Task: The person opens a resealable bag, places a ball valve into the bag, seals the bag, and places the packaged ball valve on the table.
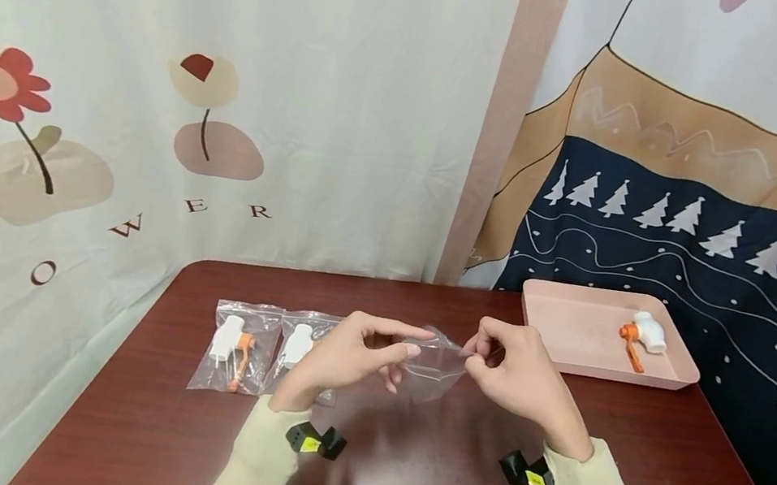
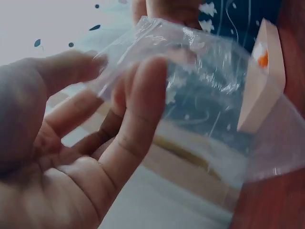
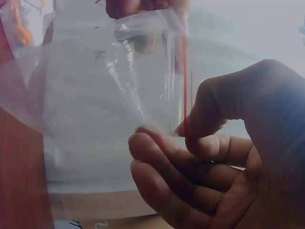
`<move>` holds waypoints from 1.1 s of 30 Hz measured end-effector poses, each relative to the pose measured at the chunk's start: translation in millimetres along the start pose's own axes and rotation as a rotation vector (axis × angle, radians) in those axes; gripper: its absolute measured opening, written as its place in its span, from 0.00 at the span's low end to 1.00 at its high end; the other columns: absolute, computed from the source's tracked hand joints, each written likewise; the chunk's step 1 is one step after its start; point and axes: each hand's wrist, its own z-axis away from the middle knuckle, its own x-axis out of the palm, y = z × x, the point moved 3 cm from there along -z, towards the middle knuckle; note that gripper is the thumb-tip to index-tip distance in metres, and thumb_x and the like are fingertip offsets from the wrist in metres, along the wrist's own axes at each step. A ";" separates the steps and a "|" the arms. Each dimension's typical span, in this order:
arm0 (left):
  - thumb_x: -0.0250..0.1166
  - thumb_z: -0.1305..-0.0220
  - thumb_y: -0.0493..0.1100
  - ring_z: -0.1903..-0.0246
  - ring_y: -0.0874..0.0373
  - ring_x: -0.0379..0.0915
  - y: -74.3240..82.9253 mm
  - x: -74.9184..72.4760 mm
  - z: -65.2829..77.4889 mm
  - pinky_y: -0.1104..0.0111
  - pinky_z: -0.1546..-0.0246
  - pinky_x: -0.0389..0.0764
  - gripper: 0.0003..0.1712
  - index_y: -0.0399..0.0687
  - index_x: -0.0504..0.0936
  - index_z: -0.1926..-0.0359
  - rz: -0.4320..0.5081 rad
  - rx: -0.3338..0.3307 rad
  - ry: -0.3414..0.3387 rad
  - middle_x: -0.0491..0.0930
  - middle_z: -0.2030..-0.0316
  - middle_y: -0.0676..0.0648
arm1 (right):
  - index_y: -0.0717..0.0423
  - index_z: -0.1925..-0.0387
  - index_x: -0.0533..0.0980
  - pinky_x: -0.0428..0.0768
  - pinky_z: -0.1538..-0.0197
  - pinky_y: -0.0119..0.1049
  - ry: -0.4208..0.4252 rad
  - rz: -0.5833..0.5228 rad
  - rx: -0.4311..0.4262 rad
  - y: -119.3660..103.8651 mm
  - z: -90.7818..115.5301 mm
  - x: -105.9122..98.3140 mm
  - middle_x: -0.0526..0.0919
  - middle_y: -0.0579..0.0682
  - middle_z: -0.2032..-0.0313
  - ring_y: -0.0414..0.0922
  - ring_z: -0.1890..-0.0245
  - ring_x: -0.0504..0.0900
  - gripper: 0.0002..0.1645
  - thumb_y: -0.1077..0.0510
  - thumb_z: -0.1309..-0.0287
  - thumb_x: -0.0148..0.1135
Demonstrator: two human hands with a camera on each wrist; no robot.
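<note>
A clear zip bag (image 1: 432, 371) with a red line along its mouth hangs between both hands above the table, and nothing shows inside it. My left hand (image 1: 361, 352) holds one side of the mouth between thumb and fingers. The thumb and index finger of my right hand (image 1: 517, 372) pinch the opposite end of the mouth, seen close up in the right wrist view (image 3: 205, 157). To the left lie two similar bags, the outer bag (image 1: 257, 348) and the inner bag (image 1: 290, 320), each with a white plastic fitting with an orange lever, like a valve.
A pink tray (image 1: 568, 332) stands at the table's back right. In it lies another white fitting (image 1: 651, 333) with an orange lever. The brown table (image 1: 136, 422) meets printed curtains (image 1: 376, 110) at its back.
</note>
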 end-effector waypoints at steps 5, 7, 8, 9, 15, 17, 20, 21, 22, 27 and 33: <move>0.63 0.27 0.38 0.77 0.57 0.81 -0.9 5.7 -4.3 0.57 0.69 0.90 0.19 0.42 0.83 0.38 0.127 -0.020 0.068 0.81 0.74 0.39 | 0.43 0.78 0.73 0.79 0.72 0.31 -0.004 -0.036 0.041 4.0 -1.5 -0.4 0.88 0.41 0.71 0.36 0.74 0.82 0.16 0.65 0.45 0.65; 0.62 0.26 0.37 0.76 0.58 0.82 -1.3 6.7 -5.5 0.59 0.69 0.90 0.18 0.40 0.82 0.39 0.148 -0.033 0.114 0.82 0.73 0.39 | 0.42 0.77 0.75 0.79 0.72 0.31 -0.004 -0.036 0.053 5.0 -1.6 0.1 0.85 0.40 0.73 0.37 0.76 0.80 0.14 0.64 0.44 0.66; 0.61 0.26 0.37 0.76 0.58 0.82 -1.5 6.8 -6.0 0.60 0.69 0.90 0.18 0.39 0.83 0.39 0.153 -0.040 0.136 0.83 0.73 0.39 | 0.41 0.76 0.76 0.79 0.72 0.31 -0.006 -0.037 0.061 5.7 -1.7 0.5 0.84 0.39 0.74 0.37 0.77 0.80 0.13 0.63 0.44 0.67; 0.61 0.26 0.37 0.76 0.58 0.83 -1.7 6.6 -6.4 0.60 0.68 0.90 0.17 0.38 0.83 0.40 0.157 -0.046 0.158 0.84 0.72 0.38 | 0.41 0.76 0.76 0.79 0.72 0.31 -0.008 -0.037 0.069 6.2 -1.8 1.0 0.82 0.38 0.75 0.37 0.77 0.79 0.13 0.62 0.44 0.68; 0.60 0.26 0.34 0.76 0.57 0.84 -0.5 2.6 -6.1 0.58 0.67 0.90 0.17 0.36 0.83 0.40 0.180 -0.062 0.218 0.83 0.72 0.42 | 0.43 0.70 0.80 0.81 0.68 0.29 -0.021 -0.041 0.086 10.6 -3.4 3.7 0.83 0.39 0.74 0.37 0.75 0.80 0.07 0.56 0.39 0.71; 0.59 0.26 0.34 0.75 0.57 0.85 -0.1 0.9 -5.4 0.57 0.66 0.90 0.17 0.35 0.82 0.40 0.190 -0.058 0.218 0.83 0.71 0.42 | 0.45 0.68 0.80 0.81 0.67 0.29 -0.026 -0.065 0.099 11.9 -3.5 3.8 0.84 0.41 0.73 0.37 0.74 0.81 0.06 0.53 0.37 0.71; 0.59 0.26 0.33 0.74 0.57 0.85 0.1 -2.3 -3.9 0.56 0.63 0.90 0.18 0.34 0.81 0.39 0.209 -0.050 0.217 0.83 0.67 0.40 | 0.47 0.63 0.81 0.82 0.65 0.29 -0.025 -0.100 0.133 15.4 -3.5 3.1 0.85 0.43 0.70 0.39 0.72 0.83 0.08 0.49 0.35 0.71; 0.59 0.26 0.33 0.74 0.57 0.85 -0.1 -3.4 -3.5 0.56 0.63 0.90 0.18 0.34 0.81 0.39 0.215 -0.046 0.217 0.84 0.65 0.39 | 0.47 0.61 0.81 0.82 0.64 0.29 -0.019 -0.102 0.143 17.0 -3.2 2.3 0.86 0.43 0.69 0.40 0.70 0.83 0.09 0.48 0.35 0.70; 0.59 0.27 0.32 0.74 0.57 0.85 -0.5 -4.5 -3.1 0.56 0.63 0.90 0.19 0.34 0.81 0.38 0.220 -0.044 0.217 0.84 0.63 0.39 | 0.47 0.59 0.81 0.83 0.62 0.30 -0.012 -0.097 0.152 19.2 -2.9 1.6 0.87 0.44 0.67 0.40 0.69 0.84 0.10 0.48 0.34 0.69; 0.60 0.27 0.33 0.73 0.58 0.86 -2.0 -7.8 -2.8 0.58 0.63 0.90 0.20 0.33 0.80 0.37 0.230 -0.033 0.211 0.83 0.63 0.45 | 0.49 0.49 0.80 0.86 0.54 0.33 0.035 -0.011 0.157 37.6 0.2 -3.8 0.88 0.47 0.55 0.43 0.58 0.86 0.16 0.48 0.33 0.68; 0.60 0.27 0.34 0.73 0.58 0.85 -2.1 -10.0 -2.8 0.59 0.63 0.90 0.19 0.32 0.80 0.38 0.227 -0.027 0.219 0.82 0.72 0.47 | 0.53 0.38 0.75 0.85 0.47 0.53 0.036 0.118 0.175 68.1 5.2 -15.7 0.84 0.56 0.46 0.53 0.50 0.85 0.29 0.44 0.34 0.68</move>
